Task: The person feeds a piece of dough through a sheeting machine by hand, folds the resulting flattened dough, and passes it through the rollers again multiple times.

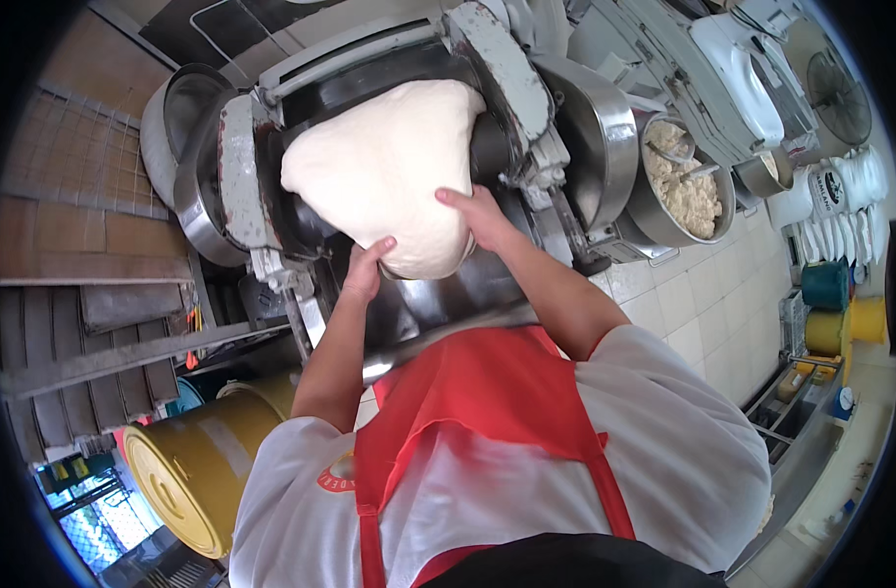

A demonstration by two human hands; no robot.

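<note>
White dough (pixel 389 162) was held by two hands over the rolling machine (pixel 355 54).
The near left edge was gripped by the left hand (pixel 363 271), and the near right side by the right hand (pixel 479 218), with both thumbs laid on top and the other fingers mostly hidden. The dough was placed between the left side frame (pixel 249 181) and the right side frame (pixel 505 78). As far as could be judged, the gathering into one smooth mass was done, while the release from the hands was left; whether more rolling was needed could not be told. Only narrow gaps were seen beside both frames, so sideways movement was probably limited. More open room was offered by the bare metal slope (pixel 458 299), bounded nearby by the red apron (pixel 467 382).
</note>
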